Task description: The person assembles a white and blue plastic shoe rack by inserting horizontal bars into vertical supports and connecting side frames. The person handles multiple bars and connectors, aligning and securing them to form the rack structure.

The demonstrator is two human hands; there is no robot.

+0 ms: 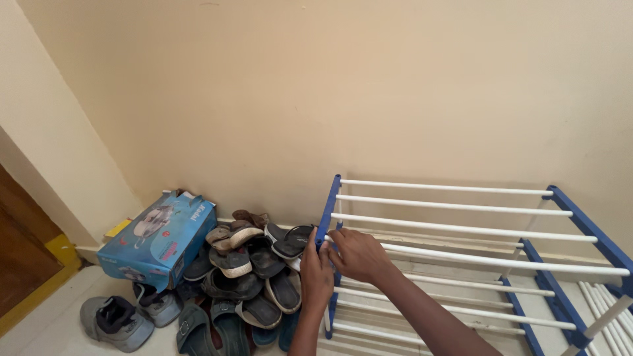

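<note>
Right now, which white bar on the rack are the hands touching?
The front top bar, nearest the camera. Both hands, left and right, meet at its left end; the other bars lie untouched.

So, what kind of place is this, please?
Probably a home entryway corner: a blue-and-white shoe rack against a cream wall, a pile of sandals and shoes on the floor, a wooden door at left.
</note>
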